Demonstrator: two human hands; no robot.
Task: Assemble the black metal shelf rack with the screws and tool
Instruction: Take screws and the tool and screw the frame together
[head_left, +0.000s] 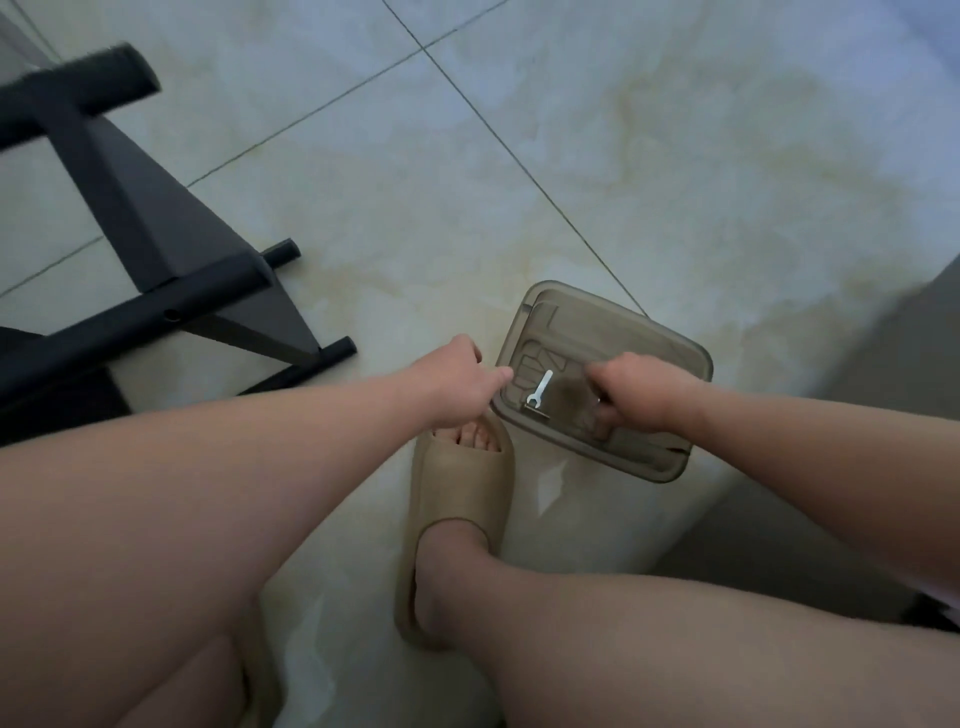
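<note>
On tile floor (623, 182): slipper (460, 499) just beside tray (597, 317) holding wrench (538, 389); rack (130, 218) left.

Bare forearms and bare legs, thick tan open-toe slide sandals (460, 493), toes showing at the front

Wrench (538, 389) in tray (597, 317) between hands (457, 384)

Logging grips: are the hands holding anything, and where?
Cannot tell: both curl with fingertips hidden, right hand inside the tray, left hand at its rim. Wrench lies free.
</note>
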